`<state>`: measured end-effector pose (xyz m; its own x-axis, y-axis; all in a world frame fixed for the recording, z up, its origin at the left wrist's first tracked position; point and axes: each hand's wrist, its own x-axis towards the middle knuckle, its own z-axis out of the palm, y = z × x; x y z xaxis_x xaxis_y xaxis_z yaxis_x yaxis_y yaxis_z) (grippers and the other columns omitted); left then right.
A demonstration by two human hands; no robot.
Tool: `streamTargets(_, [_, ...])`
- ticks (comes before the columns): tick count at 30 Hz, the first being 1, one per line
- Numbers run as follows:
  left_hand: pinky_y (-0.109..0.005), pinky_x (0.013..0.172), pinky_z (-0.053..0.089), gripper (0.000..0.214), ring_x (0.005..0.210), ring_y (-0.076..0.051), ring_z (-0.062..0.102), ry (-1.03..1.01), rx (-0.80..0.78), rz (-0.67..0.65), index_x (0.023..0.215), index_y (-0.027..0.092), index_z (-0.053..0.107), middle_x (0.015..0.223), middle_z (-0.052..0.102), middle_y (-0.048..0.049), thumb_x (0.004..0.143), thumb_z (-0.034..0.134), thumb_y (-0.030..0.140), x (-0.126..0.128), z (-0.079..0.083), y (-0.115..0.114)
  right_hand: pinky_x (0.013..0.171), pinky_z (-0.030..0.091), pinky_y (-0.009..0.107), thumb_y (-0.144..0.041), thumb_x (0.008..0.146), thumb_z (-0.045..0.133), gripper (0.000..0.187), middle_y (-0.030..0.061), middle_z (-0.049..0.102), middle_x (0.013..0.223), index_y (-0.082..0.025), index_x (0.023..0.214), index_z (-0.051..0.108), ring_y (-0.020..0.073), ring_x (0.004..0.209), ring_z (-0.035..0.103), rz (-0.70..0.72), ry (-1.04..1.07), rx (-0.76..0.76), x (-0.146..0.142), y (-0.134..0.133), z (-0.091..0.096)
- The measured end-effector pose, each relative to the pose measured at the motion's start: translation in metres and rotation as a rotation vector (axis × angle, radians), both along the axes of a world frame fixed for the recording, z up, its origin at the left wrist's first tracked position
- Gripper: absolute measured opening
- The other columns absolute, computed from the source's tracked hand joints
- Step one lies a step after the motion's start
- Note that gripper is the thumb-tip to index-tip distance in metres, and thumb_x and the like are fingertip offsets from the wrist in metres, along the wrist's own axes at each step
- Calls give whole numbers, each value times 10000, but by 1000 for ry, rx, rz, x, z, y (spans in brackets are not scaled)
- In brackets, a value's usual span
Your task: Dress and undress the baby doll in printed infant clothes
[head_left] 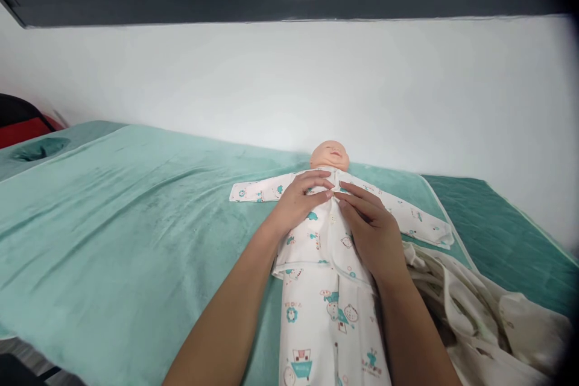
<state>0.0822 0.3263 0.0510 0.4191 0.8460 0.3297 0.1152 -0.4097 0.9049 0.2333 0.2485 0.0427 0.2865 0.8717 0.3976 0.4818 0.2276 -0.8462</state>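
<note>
A baby doll (330,155) lies on its back, its head toward the wall. It wears a white long-sleeved baby shirt (312,241) with small teal and red prints, the sleeves spread to both sides. Matching trousers (332,319) cover its legs. At the chest, my left hand (304,196) has its thumb and fingers closed on the shirt's front opening. Opposite it, my right hand (373,226) grips the other side of the same opening, fingertips close to the left ones. Whatever fastener lies under the fingertips is hidden.
A teal sheet (136,223) covers the bed, with a darker green cover (497,223) at the right. Crumpled cream cloth (479,307) lies beside my right forearm. Behind are a white wall (271,78) and a dark window frame (316,0). A face hole (40,149) shows at far left.
</note>
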Motion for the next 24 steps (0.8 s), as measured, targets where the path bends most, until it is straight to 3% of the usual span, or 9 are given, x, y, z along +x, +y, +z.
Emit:
streamTargets(8, [-343,1033,441,75,1330,-220,492,-51,-111,-63,907,245,694,1404,570,-20,855,653,280,-2,2,3,1126,371,500,-379,920,555,261,15,611,1355,-315,1076,754,258,1294,501,38,-46,-1,-1,0,0])
streamTargets(16, [-357,1042,431,48,1335,-226,488,-114,-139,-101,868,223,672,1392,568,-35,843,661,263,-1,-1,6,1135,350,481,-327,931,541,261,-3,579,1391,-330,1110,731,237,1337,452,68,-109,0,-4,-1,1])
streamTargets(24, [-363,1124,365,155,1347,-202,468,-47,1,-86,993,275,742,1366,585,-16,894,623,280,-4,0,2,1014,436,428,-314,880,583,166,20,618,1332,-280,995,699,245,1218,554,-27,89,-19,-6,0,-1])
